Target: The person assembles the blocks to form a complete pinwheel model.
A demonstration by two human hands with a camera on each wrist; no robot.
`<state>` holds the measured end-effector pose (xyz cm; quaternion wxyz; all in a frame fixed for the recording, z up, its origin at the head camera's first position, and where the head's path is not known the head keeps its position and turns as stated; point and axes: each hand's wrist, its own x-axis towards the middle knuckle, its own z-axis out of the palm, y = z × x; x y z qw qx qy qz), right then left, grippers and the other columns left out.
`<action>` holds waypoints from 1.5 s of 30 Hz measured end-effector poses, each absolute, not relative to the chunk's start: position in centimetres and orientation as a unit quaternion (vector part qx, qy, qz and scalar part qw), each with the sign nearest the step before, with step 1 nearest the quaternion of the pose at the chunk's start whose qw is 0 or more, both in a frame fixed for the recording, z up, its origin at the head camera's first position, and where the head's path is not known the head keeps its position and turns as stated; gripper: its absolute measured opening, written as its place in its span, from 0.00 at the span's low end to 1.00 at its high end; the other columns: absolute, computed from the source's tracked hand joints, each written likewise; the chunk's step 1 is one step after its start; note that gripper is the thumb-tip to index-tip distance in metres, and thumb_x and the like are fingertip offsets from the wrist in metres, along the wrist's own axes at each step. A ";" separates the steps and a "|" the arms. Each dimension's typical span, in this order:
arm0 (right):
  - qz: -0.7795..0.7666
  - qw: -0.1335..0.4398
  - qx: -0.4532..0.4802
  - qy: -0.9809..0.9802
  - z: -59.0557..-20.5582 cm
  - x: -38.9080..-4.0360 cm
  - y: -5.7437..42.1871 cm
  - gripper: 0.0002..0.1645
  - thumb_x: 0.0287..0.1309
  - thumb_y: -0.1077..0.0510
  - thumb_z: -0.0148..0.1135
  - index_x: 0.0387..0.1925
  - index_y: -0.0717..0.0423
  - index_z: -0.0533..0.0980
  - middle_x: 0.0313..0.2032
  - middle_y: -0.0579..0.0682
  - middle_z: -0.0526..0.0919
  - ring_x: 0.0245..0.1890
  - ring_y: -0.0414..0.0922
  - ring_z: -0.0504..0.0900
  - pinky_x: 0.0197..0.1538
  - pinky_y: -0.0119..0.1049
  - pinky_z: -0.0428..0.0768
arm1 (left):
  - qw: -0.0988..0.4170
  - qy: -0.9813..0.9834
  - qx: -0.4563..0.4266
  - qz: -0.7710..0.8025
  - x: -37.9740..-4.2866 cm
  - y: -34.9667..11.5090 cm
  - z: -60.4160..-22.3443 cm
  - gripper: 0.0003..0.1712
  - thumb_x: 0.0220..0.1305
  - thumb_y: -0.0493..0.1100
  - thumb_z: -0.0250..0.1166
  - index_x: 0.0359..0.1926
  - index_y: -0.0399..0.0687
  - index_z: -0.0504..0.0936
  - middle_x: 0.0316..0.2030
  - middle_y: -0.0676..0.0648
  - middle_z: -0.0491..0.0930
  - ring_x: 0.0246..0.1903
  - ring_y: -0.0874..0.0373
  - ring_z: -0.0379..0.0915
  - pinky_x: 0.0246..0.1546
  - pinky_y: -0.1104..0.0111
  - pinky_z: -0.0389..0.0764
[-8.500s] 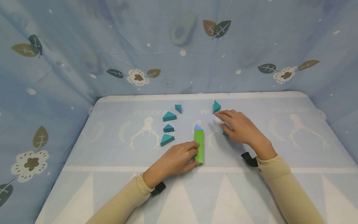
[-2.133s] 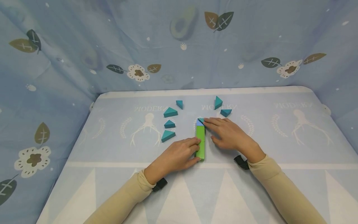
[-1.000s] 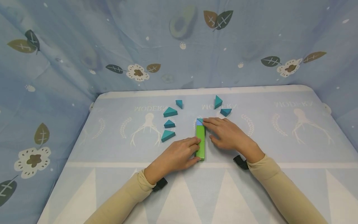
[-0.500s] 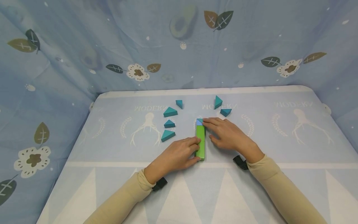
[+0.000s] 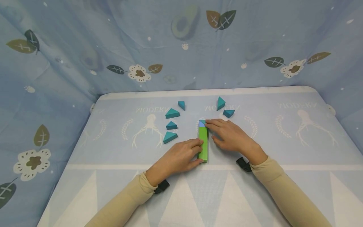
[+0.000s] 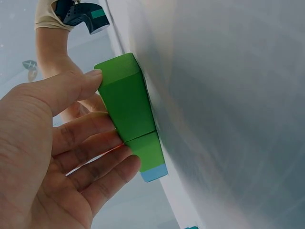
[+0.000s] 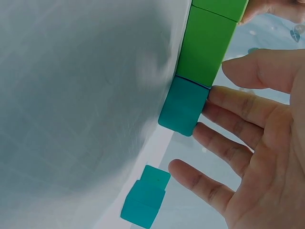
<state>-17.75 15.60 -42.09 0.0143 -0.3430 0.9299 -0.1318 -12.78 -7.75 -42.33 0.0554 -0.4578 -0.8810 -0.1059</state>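
Observation:
Two green blocks (image 5: 202, 142) lie end to end in a row running away from me. At the row's far end, a light blue triangular block (image 5: 201, 124) and a teal triangular block (image 5: 203, 121) meet along a slanted seam, making a square. My left hand (image 5: 177, 159) rests along the row's left side, thumb at the near end and fingertips on the green side face. From the right, my right hand (image 5: 231, 135) touches the teal block (image 7: 183, 105) with nearly straight fingertips; its thumb stands apart from the green block (image 7: 205, 45).
Several loose teal triangular blocks (image 5: 170, 137) lie in a column left of the row. Two more stand behind my right hand, one teal block (image 5: 221, 103) upright-looking and a darker one (image 5: 228, 113) nearer. A patterned cloth (image 5: 113, 192) covers the table; a blue curtain (image 5: 158, 37) hangs behind.
Since the earliest frame, my right hand has moved left to the row's far end, where a teal block now sits against the blue one. In the last second, nothing has visibly moved.

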 end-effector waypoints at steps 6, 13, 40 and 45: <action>-0.132 0.012 -0.343 0.930 -42.1 -17.8 15.7 0.30 0.65 0.56 0.59 0.67 0.57 0.69 0.68 0.51 0.69 0.68 0.50 0.68 0.59 0.53 0.75 | 0.057 -0.881 -0.458 -0.107 -12.8 -7.7 -42.4 0.18 0.59 0.51 0.71 0.44 0.44 0.85 0.54 0.47 0.79 0.58 0.56 0.76 0.58 0.68 0.77; -0.130 0.006 -0.347 0.929 -42.0 -17.7 15.7 0.30 0.65 0.56 0.59 0.67 0.57 0.69 0.68 0.52 0.69 0.68 0.51 0.68 0.60 0.53 0.74 | 0.055 -0.882 -0.455 -0.109 -12.9 -7.6 -42.2 0.18 0.59 0.51 0.71 0.44 0.44 0.85 0.54 0.47 0.80 0.57 0.56 0.76 0.59 0.68 0.77; -0.093 -0.023 -0.223 0.970 -40.2 -18.9 18.8 0.28 0.66 0.57 0.56 0.65 0.61 0.70 0.65 0.61 0.71 0.65 0.61 0.70 0.62 0.60 0.69 | 0.057 -0.881 -0.455 -0.119 -12.7 -7.8 -42.5 0.18 0.59 0.51 0.71 0.44 0.44 0.85 0.54 0.47 0.79 0.57 0.55 0.77 0.57 0.67 0.78; -0.078 -0.015 -0.190 0.979 -40.1 -19.1 19.5 0.27 0.66 0.57 0.54 0.64 0.63 0.71 0.63 0.63 0.72 0.61 0.62 0.72 0.57 0.61 0.72 | 0.056 -0.881 -0.455 -0.116 -12.7 -7.7 -42.4 0.18 0.59 0.51 0.71 0.44 0.44 0.85 0.54 0.47 0.79 0.58 0.55 0.76 0.58 0.66 0.78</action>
